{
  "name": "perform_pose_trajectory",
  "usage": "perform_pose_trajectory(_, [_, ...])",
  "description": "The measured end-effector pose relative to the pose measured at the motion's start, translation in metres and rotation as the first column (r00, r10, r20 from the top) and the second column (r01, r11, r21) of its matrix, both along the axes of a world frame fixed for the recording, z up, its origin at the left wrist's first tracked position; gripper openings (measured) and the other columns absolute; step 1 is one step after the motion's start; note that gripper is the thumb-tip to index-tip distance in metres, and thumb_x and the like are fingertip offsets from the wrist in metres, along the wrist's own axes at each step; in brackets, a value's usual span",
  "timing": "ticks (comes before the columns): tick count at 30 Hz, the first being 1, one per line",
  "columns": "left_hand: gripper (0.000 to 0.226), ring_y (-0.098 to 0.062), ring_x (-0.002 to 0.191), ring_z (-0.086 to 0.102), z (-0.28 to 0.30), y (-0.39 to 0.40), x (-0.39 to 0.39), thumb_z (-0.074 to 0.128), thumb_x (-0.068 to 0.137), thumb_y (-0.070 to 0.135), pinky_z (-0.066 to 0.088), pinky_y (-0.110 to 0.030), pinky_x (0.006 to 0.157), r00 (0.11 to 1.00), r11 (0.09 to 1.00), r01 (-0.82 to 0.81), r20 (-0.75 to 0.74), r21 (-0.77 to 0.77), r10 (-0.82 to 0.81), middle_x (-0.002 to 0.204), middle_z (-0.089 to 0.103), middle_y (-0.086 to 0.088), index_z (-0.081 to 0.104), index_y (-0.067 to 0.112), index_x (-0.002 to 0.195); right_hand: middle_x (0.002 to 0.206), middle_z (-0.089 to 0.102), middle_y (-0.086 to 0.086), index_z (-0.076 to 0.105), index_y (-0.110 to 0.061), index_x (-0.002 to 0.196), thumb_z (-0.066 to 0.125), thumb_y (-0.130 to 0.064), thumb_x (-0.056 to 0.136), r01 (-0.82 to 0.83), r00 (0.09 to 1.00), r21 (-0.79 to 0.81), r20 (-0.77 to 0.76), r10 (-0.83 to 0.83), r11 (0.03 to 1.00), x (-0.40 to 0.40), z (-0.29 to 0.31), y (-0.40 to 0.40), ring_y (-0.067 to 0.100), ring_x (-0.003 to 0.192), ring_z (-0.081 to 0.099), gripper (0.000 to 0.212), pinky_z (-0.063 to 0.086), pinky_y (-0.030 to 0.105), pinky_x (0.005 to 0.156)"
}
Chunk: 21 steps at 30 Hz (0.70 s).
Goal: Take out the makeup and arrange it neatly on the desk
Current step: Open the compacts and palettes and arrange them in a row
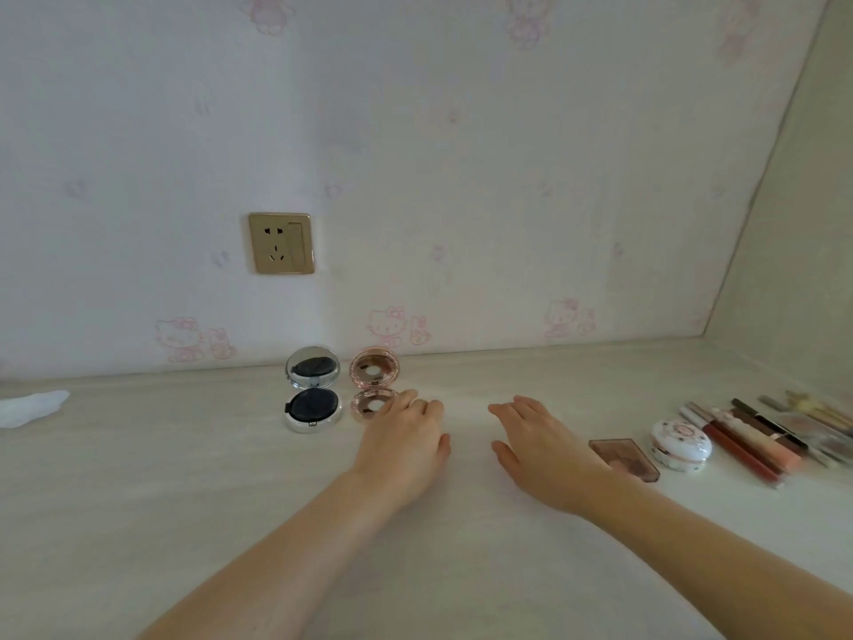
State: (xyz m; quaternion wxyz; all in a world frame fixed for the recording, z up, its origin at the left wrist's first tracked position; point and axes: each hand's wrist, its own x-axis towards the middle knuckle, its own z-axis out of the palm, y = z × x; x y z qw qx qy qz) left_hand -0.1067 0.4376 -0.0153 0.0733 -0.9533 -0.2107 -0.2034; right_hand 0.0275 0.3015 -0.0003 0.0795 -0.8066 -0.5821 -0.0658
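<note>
Left hand (pixel 406 436) fingers relaxed, touching open pink compact (pixel 373 390) at far left. Right hand (pixel 540 448) flat, empty; brown palette (pixel 624 458) just right of it, nearer.

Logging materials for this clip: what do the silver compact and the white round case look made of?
Silver compact: likely plastic with a chrome-like finish; its rim and open lid show mirror-bright reflections. White round case: glossy, perhaps ceramic or lacquered plastic; smooth domed lid with a highlight and printed pink pattern.
</note>
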Motion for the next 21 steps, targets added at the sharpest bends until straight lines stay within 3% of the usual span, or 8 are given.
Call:
perform_pose_trajectory(3, [0.033, -0.025, 0.126, 0.042, -0.001, -0.026, 0.021, 0.044, 0.096, 0.031, 0.037, -0.033, 0.097, 0.992, 0.992, 0.123, -0.015, 0.014, -0.123, 0.117, 0.060, -0.008, 0.055, 0.009, 0.118, 0.148, 0.036, 0.004, 0.025, -0.013, 0.147, 0.036, -0.031, 0.101, 0.032, 0.999, 0.000, 0.043, -0.032, 0.999, 0.014, 0.006, -0.036, 0.019, 0.143, 0.019, 0.051, 0.020, 0.026, 0.113])
perform_pose_trajectory(6, [0.026, -0.027, 0.101, 0.059, -0.006, -0.048, 0.043, 0.055, 0.085, 0.030, 0.049, -0.034, 0.079, 0.968, 0.966, 0.251, -0.012, 0.060, -0.250, 0.091, 0.066, -0.007, 0.065, 0.009, 0.098, 0.147, 0.036, 0.002, 0.028, -0.016, 0.146, 0.037, -0.030, 0.101, 0.070, 0.997, 0.024, 0.009, -0.070, 0.997, 0.029, 0.011, -0.065, 0.016, 0.143, 0.019, 0.049, 0.022, 0.025, 0.111])
perform_pose_trajectory(8, [0.032, -0.025, 0.094, 0.062, -0.008, -0.063, 0.059, 0.047, 0.084, 0.034, 0.051, -0.032, 0.074, 0.954, 0.952, 0.298, 0.020, 0.064, -0.300, 0.086, 0.067, -0.004, 0.067, 0.010, 0.094, 0.145, 0.039, 0.001, 0.031, -0.015, 0.145, 0.037, -0.029, 0.101, 0.090, 0.996, 0.046, -0.003, -0.090, 0.995, 0.041, 0.011, -0.084, 0.016, 0.142, 0.021, 0.047, 0.021, 0.023, 0.111])
perform_pose_trajectory(12, [0.048, -0.026, 0.107, 0.056, -0.006, -0.095, 0.092, 0.031, 0.088, 0.040, 0.050, -0.036, 0.086, 0.931, 0.930, 0.364, 0.027, -0.049, -0.363, 0.103, 0.065, -0.007, 0.062, 0.009, 0.108, 0.142, 0.044, 0.003, 0.036, -0.013, 0.143, 0.041, -0.028, 0.099, 0.156, 0.987, 0.078, 0.010, -0.157, 0.985, 0.072, 0.010, -0.118, 0.018, 0.139, 0.028, 0.046, 0.024, 0.027, 0.111])
perform_pose_trajectory(16, [0.043, -0.024, 0.122, 0.046, -0.008, -0.115, 0.124, 0.043, 0.094, 0.041, 0.042, -0.037, 0.098, 0.928, 0.909, 0.373, 0.059, -0.185, -0.368, 0.122, 0.060, -0.005, 0.056, 0.010, 0.122, 0.141, 0.045, 0.002, 0.037, -0.014, 0.141, 0.041, -0.031, 0.098, 0.243, 0.970, 0.069, -0.001, -0.243, 0.968, 0.100, 0.008, -0.139, 0.019, 0.136, 0.033, 0.046, 0.020, 0.026, 0.112])
perform_pose_trajectory(21, [0.054, -0.022, 0.128, 0.041, -0.002, -0.126, 0.155, 0.048, 0.091, 0.047, 0.041, -0.036, 0.099, 0.928, 0.893, 0.368, 0.035, -0.261, -0.372, 0.129, 0.057, -0.005, 0.050, 0.010, 0.130, 0.134, 0.052, 0.005, 0.045, -0.013, 0.134, 0.042, -0.036, 0.097, 0.349, 0.927, 0.077, -0.172, -0.332, 0.934, 0.123, 0.002, -0.146, 0.024, 0.130, 0.040, 0.044, 0.025, 0.033, 0.112])
